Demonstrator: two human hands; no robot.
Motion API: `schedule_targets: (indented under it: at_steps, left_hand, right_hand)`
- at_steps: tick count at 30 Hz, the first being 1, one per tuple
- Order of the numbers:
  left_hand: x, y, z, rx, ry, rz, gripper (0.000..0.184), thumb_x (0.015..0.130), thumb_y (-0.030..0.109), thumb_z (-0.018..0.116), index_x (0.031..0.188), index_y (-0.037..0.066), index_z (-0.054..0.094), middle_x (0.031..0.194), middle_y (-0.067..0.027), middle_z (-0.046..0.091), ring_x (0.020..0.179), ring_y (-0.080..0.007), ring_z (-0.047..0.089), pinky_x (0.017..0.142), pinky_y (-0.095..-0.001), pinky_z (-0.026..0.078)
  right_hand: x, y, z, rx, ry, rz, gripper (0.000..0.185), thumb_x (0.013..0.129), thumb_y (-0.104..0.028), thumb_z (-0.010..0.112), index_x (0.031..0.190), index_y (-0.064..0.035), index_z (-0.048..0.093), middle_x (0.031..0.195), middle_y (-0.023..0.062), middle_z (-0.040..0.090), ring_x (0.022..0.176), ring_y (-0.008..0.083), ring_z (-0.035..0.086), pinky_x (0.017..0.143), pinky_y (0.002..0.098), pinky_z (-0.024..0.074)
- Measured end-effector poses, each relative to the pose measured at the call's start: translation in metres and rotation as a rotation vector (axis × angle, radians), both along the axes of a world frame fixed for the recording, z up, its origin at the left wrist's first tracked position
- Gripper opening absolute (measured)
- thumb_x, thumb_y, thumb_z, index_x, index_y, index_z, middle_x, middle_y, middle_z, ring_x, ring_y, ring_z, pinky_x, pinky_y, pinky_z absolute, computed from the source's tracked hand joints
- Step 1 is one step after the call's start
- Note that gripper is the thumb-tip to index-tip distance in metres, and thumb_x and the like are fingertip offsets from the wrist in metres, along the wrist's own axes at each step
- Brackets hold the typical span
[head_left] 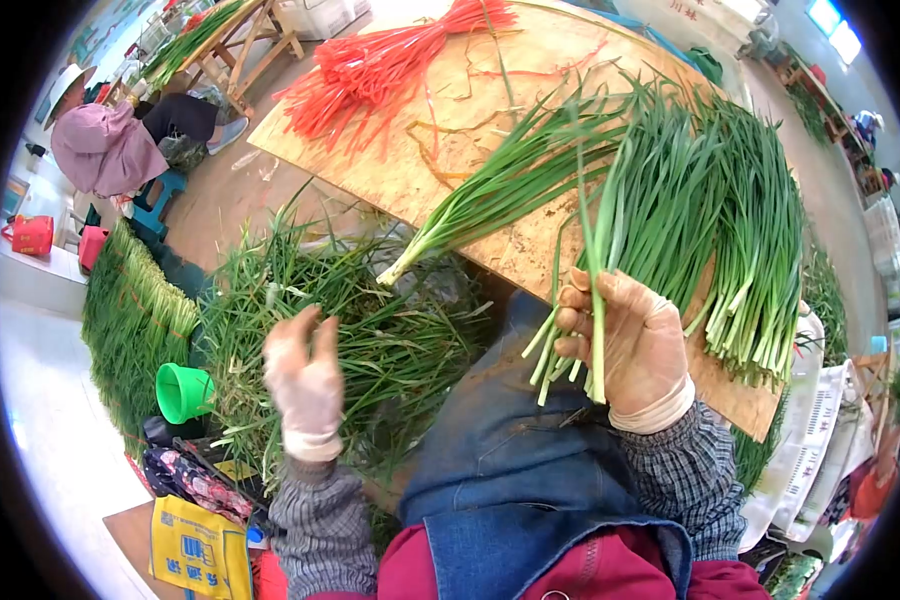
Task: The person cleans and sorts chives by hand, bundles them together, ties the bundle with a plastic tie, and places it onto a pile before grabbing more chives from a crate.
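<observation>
My right hand (pixel 630 340), in a thin pale glove, is closed around a few garlic chives (pixel 597 350), their pale ends pointing down toward my lap. My left hand (pixel 305 380), gloved too and slightly blurred, hangs over a heap of loose leaves (pixel 370 310); its fingers are apart and nothing shows in them. Beyond my right hand, a thick row of garlic chives (pixel 715 200) lies on the wooden board (pixel 370 185). A smaller bundle of chives (pixel 510 195) lies to its left, white ends jutting past the board's edge.
Red plastic ties (pixel 380 75) lie at the board's far left. A green bucket (pixel 183 392) and stacked chives (pixel 135 325) stand left of the heap. A yellow bag (pixel 200 548) is at lower left. Another person (pixel 110 145) sits at upper left; white crates (pixel 810 440) stand right.
</observation>
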State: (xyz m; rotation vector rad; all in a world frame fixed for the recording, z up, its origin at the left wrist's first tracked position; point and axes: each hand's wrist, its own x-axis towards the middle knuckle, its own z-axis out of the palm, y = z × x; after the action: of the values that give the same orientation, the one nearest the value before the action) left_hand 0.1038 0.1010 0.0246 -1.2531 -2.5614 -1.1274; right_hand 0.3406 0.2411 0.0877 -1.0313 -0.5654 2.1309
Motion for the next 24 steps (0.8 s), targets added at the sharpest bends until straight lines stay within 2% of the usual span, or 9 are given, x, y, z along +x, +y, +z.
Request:
schedule_targets:
  at_steps: [3,6,7,10,12,13,17,22,24]
  left_hand:
    - [0.017,0.051,0.008,-0.023,-0.216,-0.1,0.027,0.082,0.021,0.059,0.095,-0.003,0.062,0.088,-0.0195,0.062,0.083,-0.0339,0.058,0.076,-0.0372,0.044]
    - [0.013,0.078,0.004,-0.101,-1.052,-0.258,0.027,0.087,0.021,0.054,0.091,-0.004,0.063,0.076,-0.0095,0.064,0.061,-0.0115,0.054,0.056,-0.0224,0.042]
    - [0.021,0.076,0.006,-0.035,-1.057,-0.268,0.027,0.089,0.022,0.052,0.091,-0.002,0.062,0.07,-0.0044,0.061,0.055,-0.0065,0.048,0.051,-0.0189,0.037]
    - [0.059,0.064,0.015,0.149,-0.829,-0.219,0.02,0.086,0.014,0.059,0.096,-0.003,0.061,0.072,-0.0036,0.061,0.059,-0.0084,0.05,0.054,-0.0198,0.039]
    - [0.08,0.056,0.005,0.289,-0.263,-0.348,0.02,0.081,0.006,0.063,0.099,-0.004,0.061,0.076,-0.0055,0.061,0.063,-0.012,0.055,0.057,-0.0233,0.043]
    - [0.089,0.054,0.013,0.351,-0.112,-0.412,0.024,0.075,0.005,0.066,0.097,-0.002,0.06,0.076,-0.0146,0.059,0.06,-0.0286,0.055,0.057,-0.0353,0.047]
    - [0.11,0.049,0.027,0.312,0.142,-0.696,0.043,0.068,-0.003,0.067,0.11,-0.002,0.056,0.079,-0.0137,0.056,0.066,-0.0266,0.056,0.058,-0.0321,0.047]
    - [0.105,0.031,0.034,0.343,-1.274,-0.622,0.035,0.082,0.015,0.062,0.108,-0.007,0.054,0.094,-0.0119,0.062,0.082,-0.0168,0.06,0.077,-0.0289,0.048]
    - [0.096,0.044,0.039,0.134,-1.335,-0.533,0.027,0.084,0.013,0.058,0.101,-0.008,0.057,0.088,-0.0118,0.063,0.077,-0.0158,0.06,0.073,-0.0273,0.048]
  right_hand:
    - [-0.004,-0.002,0.0,-0.073,0.066,0.019,0.015,0.084,-0.015,0.054,0.091,-0.0011,0.052,0.077,0.0087,0.057,0.063,0.0172,0.056,0.054,0.0296,0.0474]
    - [-0.003,0.001,-0.01,-0.092,0.134,0.099,0.014,0.083,-0.012,0.056,0.091,-0.0009,0.053,0.071,0.0061,0.054,0.054,0.0128,0.05,0.044,0.0248,0.0398]
    - [-0.006,0.0,-0.008,-0.084,0.079,0.082,0.014,0.082,-0.01,0.06,0.09,-0.0007,0.054,0.068,0.004,0.052,0.047,0.009,0.043,0.037,0.0211,0.0301]
    - [-0.015,-0.005,-0.006,0.014,-0.113,0.074,0.016,0.081,-0.011,0.063,0.09,-0.0004,0.054,0.068,0.004,0.053,0.045,0.0073,0.043,0.035,0.0195,0.0284]
    - [-0.02,-0.008,-0.008,0.059,-0.169,0.073,0.019,0.08,-0.014,0.066,0.088,-0.0009,0.055,0.069,0.0042,0.054,0.045,0.0063,0.044,0.034,0.0195,0.0279]
    - [-0.022,-0.009,-0.007,0.079,-0.182,0.073,0.019,0.08,-0.015,0.066,0.088,-0.0009,0.056,0.067,0.004,0.054,0.044,0.0064,0.044,0.034,0.0196,0.0279]
    - [-0.01,-0.009,-0.006,0.141,-0.15,0.109,0.014,0.081,-0.014,0.063,0.084,-0.0013,0.057,0.055,0.001,0.05,0.041,0.007,0.042,0.034,0.0196,0.0281]
    - [0.006,-0.006,-0.008,0.079,-0.03,0.165,0.014,0.081,-0.013,0.059,0.085,0.001,0.06,0.057,0.0026,0.054,0.039,0.0065,0.04,0.034,0.0193,0.0274]
    - [0.007,-0.007,-0.014,0.077,-0.027,0.16,0.016,0.081,-0.012,0.059,0.087,0.0022,0.061,0.059,0.0034,0.055,0.039,0.0063,0.04,0.033,0.0195,0.0278]
